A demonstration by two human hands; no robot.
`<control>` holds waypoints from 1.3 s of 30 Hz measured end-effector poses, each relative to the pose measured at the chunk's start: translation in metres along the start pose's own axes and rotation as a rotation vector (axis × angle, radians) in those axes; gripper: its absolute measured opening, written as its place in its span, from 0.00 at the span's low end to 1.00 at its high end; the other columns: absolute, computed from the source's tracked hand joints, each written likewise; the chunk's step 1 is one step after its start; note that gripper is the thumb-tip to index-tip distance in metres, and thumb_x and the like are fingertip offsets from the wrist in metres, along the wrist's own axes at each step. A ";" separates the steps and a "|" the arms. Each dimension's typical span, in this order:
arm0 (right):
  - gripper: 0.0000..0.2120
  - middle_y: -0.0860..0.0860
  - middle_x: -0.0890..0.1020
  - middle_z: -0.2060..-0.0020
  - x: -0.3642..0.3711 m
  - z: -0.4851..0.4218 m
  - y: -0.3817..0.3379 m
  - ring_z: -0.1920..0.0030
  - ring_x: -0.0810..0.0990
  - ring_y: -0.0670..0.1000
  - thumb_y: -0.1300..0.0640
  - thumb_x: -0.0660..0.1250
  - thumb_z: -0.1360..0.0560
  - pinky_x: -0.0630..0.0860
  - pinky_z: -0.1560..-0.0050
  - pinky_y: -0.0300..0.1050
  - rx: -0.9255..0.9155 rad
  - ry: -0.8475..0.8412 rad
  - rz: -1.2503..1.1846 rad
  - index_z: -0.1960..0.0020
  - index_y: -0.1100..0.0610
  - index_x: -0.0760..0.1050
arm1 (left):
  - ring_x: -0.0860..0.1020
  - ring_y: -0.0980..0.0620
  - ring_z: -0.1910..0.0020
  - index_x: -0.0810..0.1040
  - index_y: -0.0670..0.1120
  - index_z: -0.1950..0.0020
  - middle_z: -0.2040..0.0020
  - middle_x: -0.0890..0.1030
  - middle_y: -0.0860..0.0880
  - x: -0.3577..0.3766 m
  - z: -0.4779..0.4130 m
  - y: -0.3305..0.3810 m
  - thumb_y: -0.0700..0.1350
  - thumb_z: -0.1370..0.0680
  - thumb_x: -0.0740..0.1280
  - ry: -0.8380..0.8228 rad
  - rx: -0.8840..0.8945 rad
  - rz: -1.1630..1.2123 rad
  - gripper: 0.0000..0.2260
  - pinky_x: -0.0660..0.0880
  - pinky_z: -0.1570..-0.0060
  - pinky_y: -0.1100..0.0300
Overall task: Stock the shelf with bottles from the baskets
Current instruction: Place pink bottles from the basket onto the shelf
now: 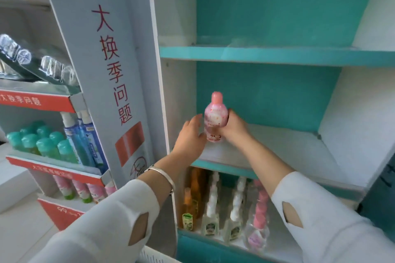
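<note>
— Checking on the stocking: how far are you now?

— Early, I think. My right hand [232, 128] is wrapped around a pink bottle [214, 116], upright, at the front left corner of the middle shelf [277, 147]. Whether its base already touches the board, I cannot tell. My left hand [191, 134] is relaxed, with straight fingers, just beside the bottle and holding nothing.

— What is already done?

— The lower shelf [198, 245] looks stocked: orange bottles [192, 198], white pump bottles [211, 209] and pink ones stand there in rows. On the middle shelf I see only this one bottle, and on the upper shelf [277, 54] I see none.

— So how much is left?

— Most of it, in my judgement: two boards want filling. Only a white basket rim [152, 255] shows at the bottom edge, so I cannot say how many bottles remain inside. The red stand [49, 168] on the left holds its own goods; I take it as not my job.
</note>
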State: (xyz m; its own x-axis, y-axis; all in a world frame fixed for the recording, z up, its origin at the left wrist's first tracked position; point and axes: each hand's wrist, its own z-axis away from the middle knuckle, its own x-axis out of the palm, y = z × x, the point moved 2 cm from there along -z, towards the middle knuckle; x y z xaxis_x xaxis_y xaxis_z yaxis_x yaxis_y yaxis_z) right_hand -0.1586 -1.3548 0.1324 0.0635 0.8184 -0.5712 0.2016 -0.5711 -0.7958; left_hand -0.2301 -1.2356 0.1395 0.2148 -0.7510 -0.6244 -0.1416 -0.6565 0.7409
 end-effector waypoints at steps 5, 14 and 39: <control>0.14 0.51 0.78 0.59 0.025 -0.065 0.008 0.58 0.77 0.52 0.48 0.70 0.29 0.68 0.60 0.39 0.082 -0.021 0.090 0.49 0.55 0.77 | 0.71 0.44 0.36 0.67 0.43 0.32 0.37 0.74 0.42 0.008 -0.053 -0.011 0.36 0.21 0.58 -0.097 -0.175 -0.019 0.17 0.68 0.41 0.62; 0.15 0.57 0.82 0.50 0.049 -0.120 0.024 0.47 0.81 0.56 0.54 0.72 0.29 0.70 0.56 0.40 0.058 -0.038 0.011 0.44 0.58 0.77 | 0.76 0.49 0.44 0.75 0.43 0.39 0.45 0.79 0.45 0.041 -0.122 -0.031 0.38 0.23 0.64 0.013 -0.201 0.240 0.13 0.69 0.48 0.64; 0.11 0.54 0.82 0.47 0.030 0.079 -0.026 0.46 0.79 0.56 0.58 0.63 0.23 0.76 0.45 0.49 -0.116 0.033 0.091 0.42 0.55 0.77 | 0.74 0.53 0.55 0.76 0.45 0.40 0.47 0.80 0.45 -0.035 0.060 -0.023 0.39 0.22 0.60 0.065 -0.061 -0.025 0.12 0.69 0.56 0.66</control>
State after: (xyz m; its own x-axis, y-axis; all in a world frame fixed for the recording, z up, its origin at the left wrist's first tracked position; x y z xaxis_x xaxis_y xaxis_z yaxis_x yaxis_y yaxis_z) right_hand -0.2391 -1.3208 0.1199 0.1185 0.7665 -0.6313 0.3047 -0.6332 -0.7115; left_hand -0.2920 -1.1989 0.1297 0.2797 -0.7273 -0.6268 -0.0764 -0.6676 0.7406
